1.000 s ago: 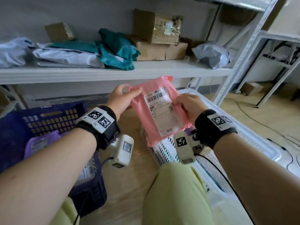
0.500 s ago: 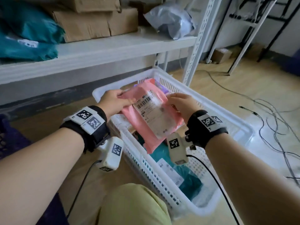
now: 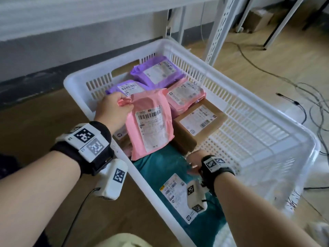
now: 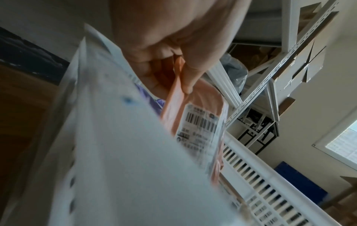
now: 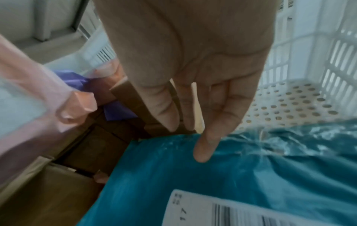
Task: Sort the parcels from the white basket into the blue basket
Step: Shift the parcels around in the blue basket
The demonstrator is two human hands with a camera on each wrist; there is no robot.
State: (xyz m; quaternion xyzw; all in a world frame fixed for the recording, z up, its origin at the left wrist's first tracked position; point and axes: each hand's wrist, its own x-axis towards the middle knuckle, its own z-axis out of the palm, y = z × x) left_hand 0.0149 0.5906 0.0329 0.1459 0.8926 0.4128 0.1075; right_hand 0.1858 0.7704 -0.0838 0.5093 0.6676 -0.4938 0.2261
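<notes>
My left hand (image 3: 114, 107) pinches the top corner of a pink parcel (image 3: 150, 122) with a white barcode label, so it hangs over the near-left side of the white basket (image 3: 267, 97). The left wrist view shows thumb and fingers (image 4: 185, 71) clamped on the pink parcel's edge (image 4: 178, 97). My right hand (image 3: 195, 161) reaches down into the basket, fingers (image 5: 204, 137) straight, just above the far edge of a teal parcel (image 3: 160, 172) (image 5: 231, 175). The blue basket is out of view.
In the white basket also lie two purple parcels (image 3: 156, 72), another pink parcel (image 3: 185, 97) and a labelled cardboard box (image 3: 197, 122). White shelf legs (image 3: 219, 29) stand behind it. Cables (image 3: 311, 104) trail on the wooden floor at right.
My right hand has let go of the pink parcel and dropped into the basket toward the teal parcel. The left hand alone now holds the pink parcel. The view has tilted down.
</notes>
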